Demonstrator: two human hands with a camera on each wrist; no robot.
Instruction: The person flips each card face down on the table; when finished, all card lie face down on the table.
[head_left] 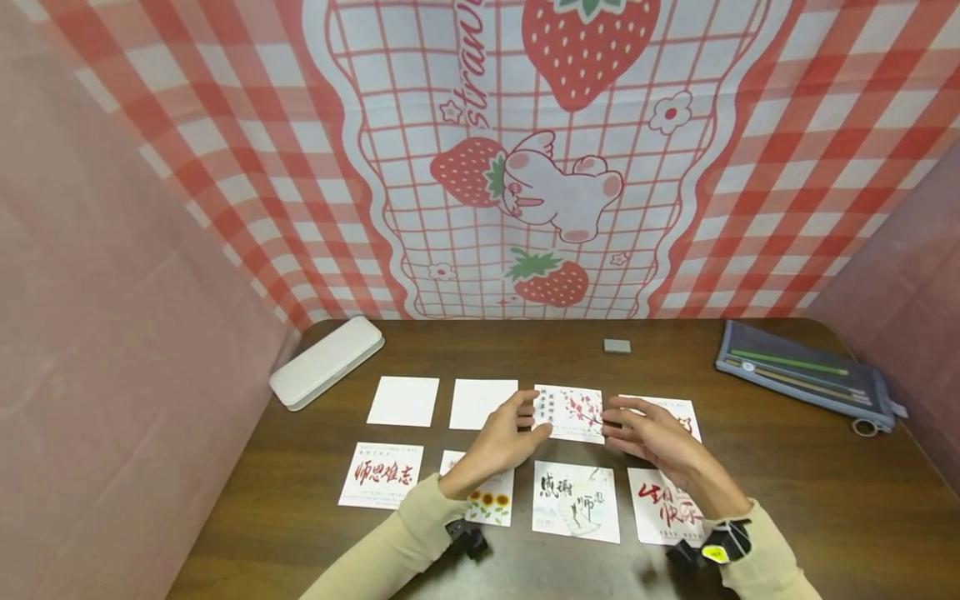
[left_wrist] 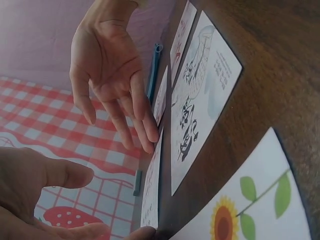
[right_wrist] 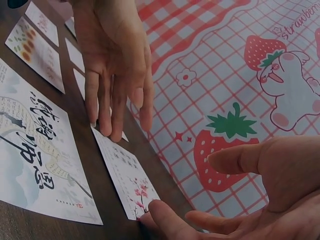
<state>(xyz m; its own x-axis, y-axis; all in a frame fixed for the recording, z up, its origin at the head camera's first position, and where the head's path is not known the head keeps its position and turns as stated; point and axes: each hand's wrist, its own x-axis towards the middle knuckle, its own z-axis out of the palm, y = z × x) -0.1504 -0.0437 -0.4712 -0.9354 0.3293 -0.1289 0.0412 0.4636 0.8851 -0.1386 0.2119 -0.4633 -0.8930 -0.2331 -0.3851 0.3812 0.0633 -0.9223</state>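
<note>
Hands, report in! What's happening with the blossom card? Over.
Left hand and right hand open, fingertips at the blossom card edges. Card flat on table. Nothing in the way.

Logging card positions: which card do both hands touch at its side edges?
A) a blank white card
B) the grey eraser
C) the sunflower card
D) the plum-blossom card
D: the left hand and right hand flank the plum-blossom card, fingertips at its edges.

red-checked strawberry backdrop — dark table
</note>
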